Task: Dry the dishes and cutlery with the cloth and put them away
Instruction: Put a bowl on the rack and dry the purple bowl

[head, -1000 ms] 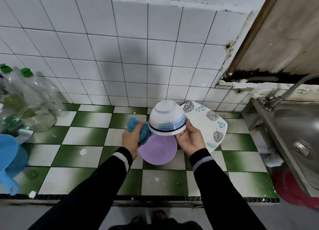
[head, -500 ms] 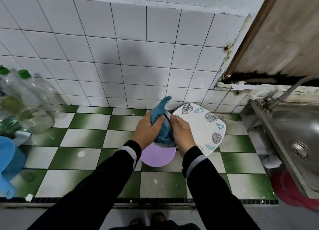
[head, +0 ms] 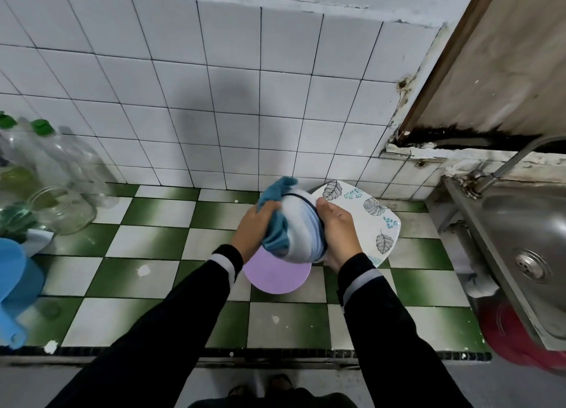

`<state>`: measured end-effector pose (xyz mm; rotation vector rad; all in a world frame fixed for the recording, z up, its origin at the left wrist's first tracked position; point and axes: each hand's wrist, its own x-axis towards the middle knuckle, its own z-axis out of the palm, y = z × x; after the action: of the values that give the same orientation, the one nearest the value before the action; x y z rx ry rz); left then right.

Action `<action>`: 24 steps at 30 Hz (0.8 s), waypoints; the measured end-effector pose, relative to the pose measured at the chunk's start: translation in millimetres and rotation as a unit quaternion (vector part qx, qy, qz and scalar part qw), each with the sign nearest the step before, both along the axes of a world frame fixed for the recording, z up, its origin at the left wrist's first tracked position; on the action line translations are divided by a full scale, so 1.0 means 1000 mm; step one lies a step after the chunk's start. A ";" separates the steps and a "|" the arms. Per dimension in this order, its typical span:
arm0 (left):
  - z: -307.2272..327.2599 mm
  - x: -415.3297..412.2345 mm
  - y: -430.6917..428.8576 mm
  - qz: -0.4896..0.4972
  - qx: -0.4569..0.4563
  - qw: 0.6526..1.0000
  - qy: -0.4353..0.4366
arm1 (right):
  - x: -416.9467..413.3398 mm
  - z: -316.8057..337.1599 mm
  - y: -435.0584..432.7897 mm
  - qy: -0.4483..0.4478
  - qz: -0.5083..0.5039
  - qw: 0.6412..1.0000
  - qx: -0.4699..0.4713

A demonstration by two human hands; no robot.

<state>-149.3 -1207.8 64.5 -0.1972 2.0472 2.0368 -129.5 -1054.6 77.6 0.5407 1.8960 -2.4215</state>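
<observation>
At the far left edge a blue plastic scoop [head: 13,285] sits on the green-and-white checked counter [head: 147,239], with clear bottles [head: 52,162] with green caps and a glass jar [head: 66,210] grouped behind it against the white tiled wall [head: 214,85]. Toward the middle, above the counter, the left hand [head: 254,230] grips a blue cloth [head: 275,223]. Its fingers are curled over the bunched fabric and press it against the left side of a white bowl [head: 301,226] with blue bands; one loose corner of the cloth sticks up above the knuckles. The bowl is held in the air between both hands, tipped on its side, with its dark-lined rim turned toward the right hand [head: 340,233]. That hand holds the bowl at the rim, the thumb lying across the top edge; the other fingers are hidden behind the bowl, so how they lie cannot be told. Directly below the bowl a round purple plate [head: 277,277] lies flat on the counter, partly covered by the hands. Just beyond the right hand a white plate [head: 370,211] printed with leaves rests on the counter near the wall. At the far right stands a steel sink [head: 533,223] with its tap [head: 502,168], and something red [head: 514,337] shows beneath it.
</observation>
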 end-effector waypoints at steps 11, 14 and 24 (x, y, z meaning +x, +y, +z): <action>-0.031 0.041 0.016 0.031 -0.032 0.982 0.184 | -0.007 -0.001 -0.018 -0.072 -0.123 0.919 -0.368; -0.032 0.037 0.018 -0.029 -0.272 0.892 0.359 | -0.004 -0.003 -0.035 -0.062 -0.097 0.939 -0.324; 0.000 0.011 0.008 0.043 -0.105 0.993 0.026 | 0.004 0.012 -0.021 0.003 0.011 0.997 -0.075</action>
<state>-138.4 -1199.9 64.8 -0.2781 2.3234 1.8882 -125.7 -1075.8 89.3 0.5024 1.6949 -2.5272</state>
